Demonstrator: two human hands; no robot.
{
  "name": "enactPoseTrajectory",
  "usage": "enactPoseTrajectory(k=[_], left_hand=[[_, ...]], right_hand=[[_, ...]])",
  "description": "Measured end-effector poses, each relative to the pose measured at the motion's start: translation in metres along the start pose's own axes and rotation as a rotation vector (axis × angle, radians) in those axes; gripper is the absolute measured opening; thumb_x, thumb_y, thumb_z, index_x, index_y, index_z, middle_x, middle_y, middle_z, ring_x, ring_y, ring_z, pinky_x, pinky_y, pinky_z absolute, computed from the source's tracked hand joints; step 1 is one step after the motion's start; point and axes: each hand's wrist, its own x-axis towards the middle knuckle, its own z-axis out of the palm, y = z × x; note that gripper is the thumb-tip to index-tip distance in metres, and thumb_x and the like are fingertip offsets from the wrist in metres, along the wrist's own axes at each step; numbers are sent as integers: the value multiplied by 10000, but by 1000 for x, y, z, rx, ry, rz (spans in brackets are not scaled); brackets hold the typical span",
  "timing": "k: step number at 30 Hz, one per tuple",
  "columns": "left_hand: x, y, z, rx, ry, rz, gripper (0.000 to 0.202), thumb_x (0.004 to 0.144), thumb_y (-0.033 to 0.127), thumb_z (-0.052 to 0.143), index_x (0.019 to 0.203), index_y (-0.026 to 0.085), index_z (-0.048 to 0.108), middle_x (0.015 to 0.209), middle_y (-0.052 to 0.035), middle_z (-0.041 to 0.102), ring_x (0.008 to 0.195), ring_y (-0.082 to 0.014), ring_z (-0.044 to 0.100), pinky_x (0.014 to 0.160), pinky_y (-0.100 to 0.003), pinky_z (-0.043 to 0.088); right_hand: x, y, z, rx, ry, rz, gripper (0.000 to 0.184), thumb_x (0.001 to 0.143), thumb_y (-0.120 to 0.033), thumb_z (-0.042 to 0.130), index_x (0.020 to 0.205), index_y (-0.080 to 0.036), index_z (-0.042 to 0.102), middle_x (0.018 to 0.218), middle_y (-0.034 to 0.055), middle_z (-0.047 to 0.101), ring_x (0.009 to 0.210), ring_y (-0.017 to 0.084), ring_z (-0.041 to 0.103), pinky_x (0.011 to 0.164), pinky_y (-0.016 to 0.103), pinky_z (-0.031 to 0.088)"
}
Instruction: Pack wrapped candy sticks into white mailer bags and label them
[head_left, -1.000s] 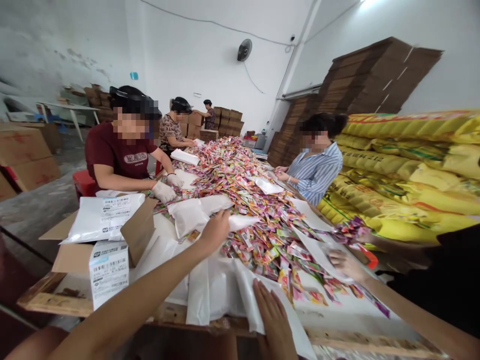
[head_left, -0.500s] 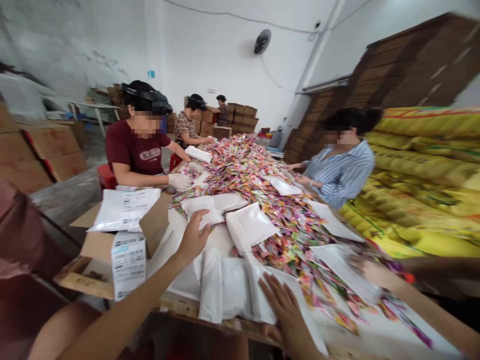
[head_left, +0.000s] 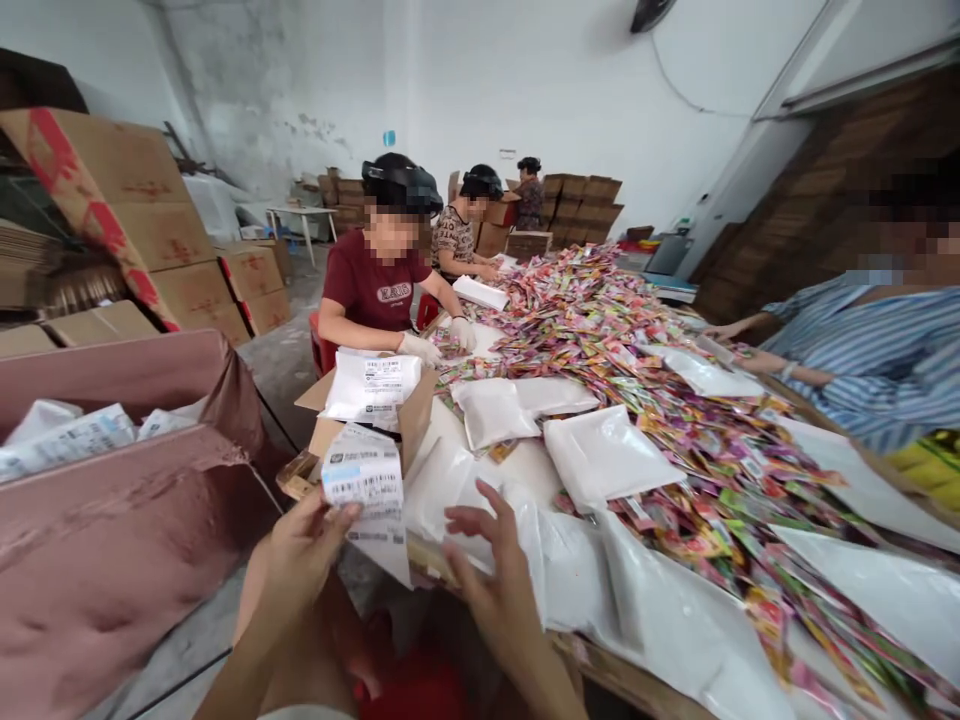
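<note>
My left hand (head_left: 304, 545) pinches the left edge of a strip of printed shipping labels (head_left: 365, 480), which hangs from an open cardboard box (head_left: 420, 420). A labelled white mailer bag (head_left: 375, 380) lies on top of that box. To the right, my right hand (head_left: 491, 560) is raised with its fingers apart, holding nothing. Close behind it, several filled white mailer bags (head_left: 581, 570) lie along the table's near edge. Two more white bags, one of them a plump bag (head_left: 611, 455), rest farther in, against a heap of small colourful packets (head_left: 555, 310).
A pink cloth-lined bin (head_left: 135, 530) with labelled parcels (head_left: 75, 440) stands at my left. Cardboard boxes (head_left: 157, 220) are stacked behind it. Across the table sits a person in a maroon shirt (head_left: 375, 295); another in a striped shirt (head_left: 877, 350) is at the right.
The view has turned left. My left hand has gone from above the white bags to the label strip and taken hold of it. My right hand has lifted off the bags.
</note>
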Motion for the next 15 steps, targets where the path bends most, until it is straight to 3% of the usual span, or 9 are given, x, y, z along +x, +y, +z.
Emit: enactPoseTrajectory(k=[2,4,7,10,12,15], left_hand=[[-18,22,-16,59,-44,31,191,719,336,740,900,276,749,999,-22,763,935,-246,669,867,-343,517],[-33,36,-28,54,-157,-23,180,677,316,775,856,303,777,1065,-23,749,1038,-294,642,936,-376,494],[-43,41,-31,-361,-207,-390,332,643,524,743,879,293,781,1079,-53,749,1067,-361,638,898,-450,535],[-40,34,-22,-736,-132,-816,346,670,439,752,918,199,758,987,-109,771,1008,-360,675,846,-456,568],[-34,24,-18,-773,-82,-917,280,713,263,741,961,135,727,906,-123,781,948,-330,703,824,-425,581],[-25,8,-20,-764,127,-818,349,792,150,637,1141,144,637,890,-79,786,875,-270,728,759,-362,604]], right_hand=[[10,-26,16,73,-70,-78,721,847,-270,624,1432,-238,203,1152,74,627,958,160,636,829,299,538],[13,-41,25,10,-96,-223,539,857,-205,596,1340,-249,361,1125,63,636,969,157,627,826,288,526],[6,-45,41,-138,-155,-467,214,899,-133,485,1082,-231,539,924,27,675,843,139,625,761,263,499],[-7,-48,53,-176,-190,-671,115,936,-196,459,940,-214,573,771,7,653,715,126,583,672,245,462],[-10,-57,47,-169,-187,-666,151,941,-261,482,837,-220,583,767,15,625,744,137,569,659,246,447],[8,-66,12,49,-139,-420,185,936,-324,489,798,-227,565,795,16,592,782,146,562,673,252,455]])
